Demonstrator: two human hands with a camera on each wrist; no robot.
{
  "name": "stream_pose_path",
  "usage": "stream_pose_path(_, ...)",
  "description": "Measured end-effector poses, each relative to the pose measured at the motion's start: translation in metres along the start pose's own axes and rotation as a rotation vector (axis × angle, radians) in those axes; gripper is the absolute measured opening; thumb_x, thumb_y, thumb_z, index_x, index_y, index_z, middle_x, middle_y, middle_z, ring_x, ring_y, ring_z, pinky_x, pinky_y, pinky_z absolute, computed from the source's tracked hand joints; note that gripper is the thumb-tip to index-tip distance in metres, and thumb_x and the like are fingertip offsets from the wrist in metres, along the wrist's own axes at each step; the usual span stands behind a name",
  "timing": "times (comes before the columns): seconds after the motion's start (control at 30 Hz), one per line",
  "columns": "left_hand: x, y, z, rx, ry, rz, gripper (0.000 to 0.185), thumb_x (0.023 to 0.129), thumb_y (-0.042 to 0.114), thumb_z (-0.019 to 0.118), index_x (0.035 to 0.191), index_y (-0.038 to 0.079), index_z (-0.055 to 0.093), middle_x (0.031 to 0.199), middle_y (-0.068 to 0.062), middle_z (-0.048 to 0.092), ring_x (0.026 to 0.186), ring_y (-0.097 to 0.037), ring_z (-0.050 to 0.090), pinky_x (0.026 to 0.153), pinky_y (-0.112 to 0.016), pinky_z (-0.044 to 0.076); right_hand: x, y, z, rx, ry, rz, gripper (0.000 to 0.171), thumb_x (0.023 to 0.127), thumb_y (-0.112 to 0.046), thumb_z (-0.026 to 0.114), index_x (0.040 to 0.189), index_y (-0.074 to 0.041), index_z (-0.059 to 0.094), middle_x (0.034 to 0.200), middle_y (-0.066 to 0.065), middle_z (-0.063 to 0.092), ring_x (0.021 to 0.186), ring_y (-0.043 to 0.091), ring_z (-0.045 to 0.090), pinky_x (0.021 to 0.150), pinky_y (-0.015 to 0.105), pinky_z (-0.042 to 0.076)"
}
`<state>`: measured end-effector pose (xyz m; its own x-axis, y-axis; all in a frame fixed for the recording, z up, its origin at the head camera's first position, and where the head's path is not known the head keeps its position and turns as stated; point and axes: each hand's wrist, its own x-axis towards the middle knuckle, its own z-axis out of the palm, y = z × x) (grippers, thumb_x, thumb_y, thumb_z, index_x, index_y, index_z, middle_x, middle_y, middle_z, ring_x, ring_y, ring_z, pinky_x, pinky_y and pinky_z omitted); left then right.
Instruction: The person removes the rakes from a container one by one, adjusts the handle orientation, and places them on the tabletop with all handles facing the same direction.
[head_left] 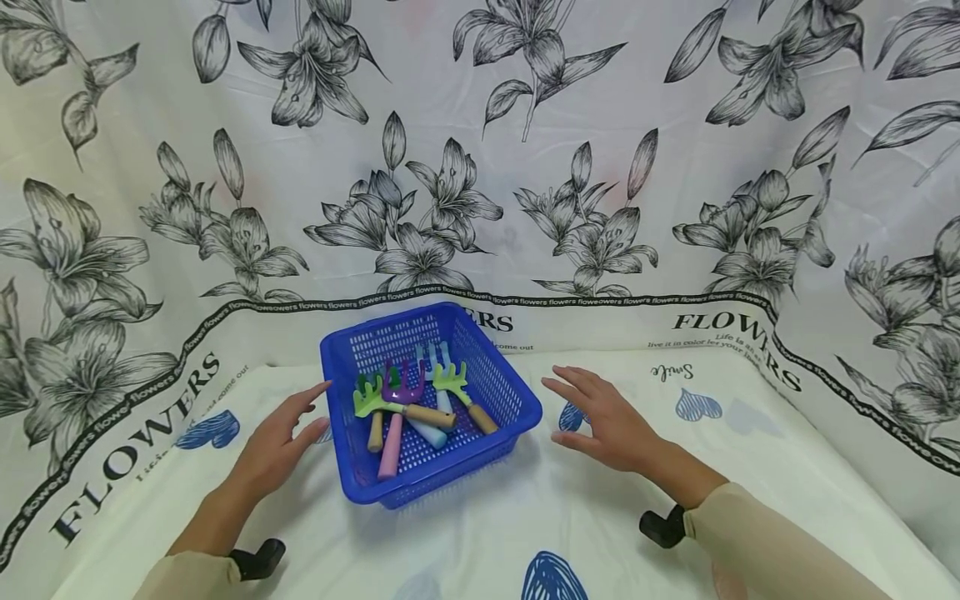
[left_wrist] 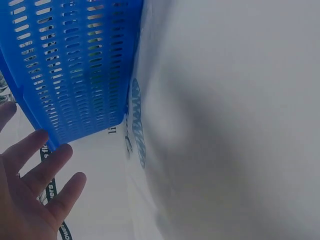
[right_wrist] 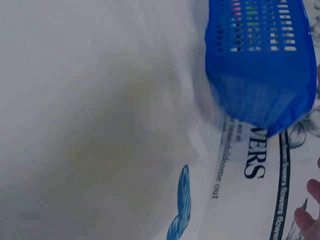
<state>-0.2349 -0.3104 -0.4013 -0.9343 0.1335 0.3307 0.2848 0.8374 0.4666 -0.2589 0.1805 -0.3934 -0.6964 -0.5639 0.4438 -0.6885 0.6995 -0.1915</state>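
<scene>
Being flanked by the left grip (head_left: 279, 443) and the right grip (head_left: 613, 427), both spread wide and empty, the blue basket (head_left: 442, 472) of small hand forks (head_left: 427, 415) on the white cloth (head_left: 615, 542) seems ready to be taken hold of, for which opposite sides should be met evenly.

Left hand (head_left: 276, 443), right hand (head_left: 611, 421) well apart; fingers (left_wrist: 67, 197) spread, slightly bent; forearms (head_left: 692, 475) angled inward.

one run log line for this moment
blue basket: on white cloth, holding fork-shaped tools | left hand: beside basket, contact unclear | right hand: right of basket, apart
</scene>
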Motion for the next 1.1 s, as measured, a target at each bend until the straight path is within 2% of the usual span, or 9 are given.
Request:
stream_pose_path(0.23, 0.004, 0.003, 0.006, -0.037, 0.027, -0.017, 0.058, 0.101, 0.045, 0.044, 0.151, 0.016, 0.036, 0.15, -0.02, 0.037, 0.129, -0.047, 0.04, 0.095, -0.07, 0.036, 0.015, -0.013, 0.004, 0.023, -0.023, -0.022, 0.071, 0.09, -0.044, 0.067, 0.151, -0.026, 0.036, 0.155, 0.005, 0.034, 0.143, 0.027, 0.025, 0.11, 0.057, 0.027)
stream_pose_path(0.5, 0.011, 0.0, 0.013, -0.127, 0.066, -0.041, 0.056, 0.103, 0.041, 0.044, 0.15, 0.011, 0.036, 0.148, -0.023, 0.038, 0.126, -0.045, 0.043, 0.096, -0.065, 0.038, 0.029, -0.028, 0.005, 0.066, -0.043, -0.025, 0.072, 0.091, -0.049, 0.063, 0.152, -0.027, 0.034, 0.155, 0.004, 0.034, 0.143, 0.025, 0.027, 0.107, 0.053, 0.035)
stream_pose_path(0.63, 0.014, 0.002, 0.017, -0.197, 0.072, -0.07, 0.058, 0.102, 0.04, 0.046, 0.15, 0.009, 0.035, 0.149, -0.023, 0.036, 0.127, -0.046, 0.043, 0.098, -0.065, 0.038, 0.035, -0.035, 0.01, 0.119, -0.071, -0.013, 0.071, 0.093, -0.054, 0.058, 0.153, -0.03, 0.03, 0.157, 0.004, 0.028, 0.142, 0.025, 0.028, 0.102, 0.05, 0.041)
stream_pose_path(0.83, 0.018, 0.008, 0.022, -0.275, 0.067, -0.139, 0.062, 0.1, 0.042, 0.05, 0.151, 0.012, 0.034, 0.15, -0.022, 0.035, 0.129, -0.044, 0.041, 0.101, -0.063, 0.036, 0.046, -0.046, 0.017, 0.175, -0.098, -0.002, 0.071, 0.095, -0.053, 0.055, 0.155, -0.03, 0.025, 0.159, 0.004, 0.023, 0.141, 0.027, 0.032, 0.101, 0.051, 0.042)
stream_pose_path(0.93, 0.02, 0.009, 0.024, -0.312, 0.067, -0.179, 0.064, 0.099, 0.045, 0.052, 0.151, 0.013, 0.034, 0.151, -0.022, 0.035, 0.131, -0.045, 0.039, 0.102, -0.063, 0.034, 0.054, -0.052, 0.017, 0.178, -0.093, 0.026, 0.071, 0.095, -0.051, 0.057, 0.155, -0.032, 0.024, 0.16, 0.003, 0.022, 0.139, 0.028, 0.035, 0.099, 0.052, 0.044)
stream_pose_path(1.1, 0.022, 0.008, 0.027, -0.372, 0.07, -0.213, 0.065, 0.097, 0.046, 0.054, 0.151, 0.014, 0.034, 0.153, -0.019, 0.033, 0.133, -0.045, 0.036, 0.104, -0.064, 0.031, 0.07, -0.062, 0.016, 0.244, -0.1, 0.092, 0.072, 0.094, -0.049, 0.059, 0.155, -0.036, 0.023, 0.16, 0.002, 0.021, 0.139, 0.03, 0.034, 0.1, 0.055, 0.041)
